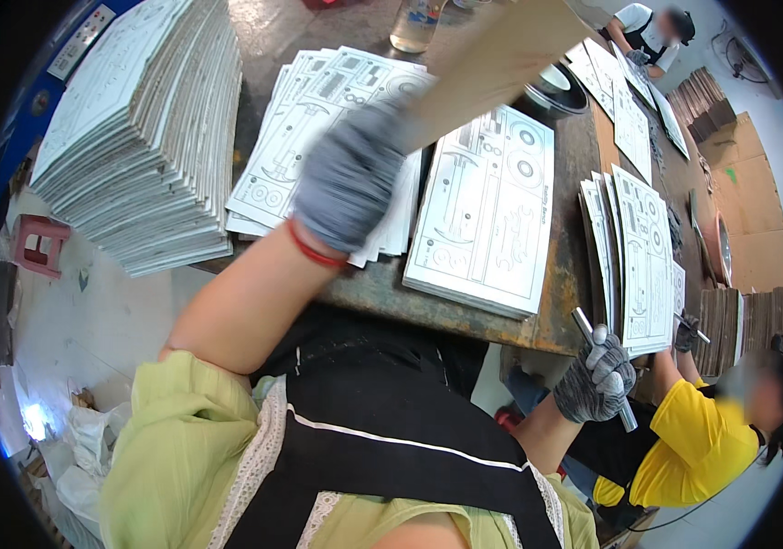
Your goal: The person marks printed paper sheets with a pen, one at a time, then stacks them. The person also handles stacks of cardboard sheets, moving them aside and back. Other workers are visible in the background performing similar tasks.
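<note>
My left hand (350, 183), in a grey knit glove, is closed on the near end of a plain brown cardboard sheet (510, 69). The sheet is lifted and tilted above the table, smeared by motion. Beneath it lies a neat pile of printed boards (483, 220) with line drawings of tools. A looser, fanned pile of the same boards (273, 169) is partly hidden by my left forearm. My right hand (595, 377), gloved alike, wraps round a slim silver metal rod (629, 417) just off the table's front edge.
A tall stack of boards (154, 128) rises at the left. A glass jar (414, 26) and a dark bowl (561, 96) stand at the back. More boards (638, 256) lie right, near a yellow-shirted person (702, 439) holding a rod. Another person (648, 41) works farther off.
</note>
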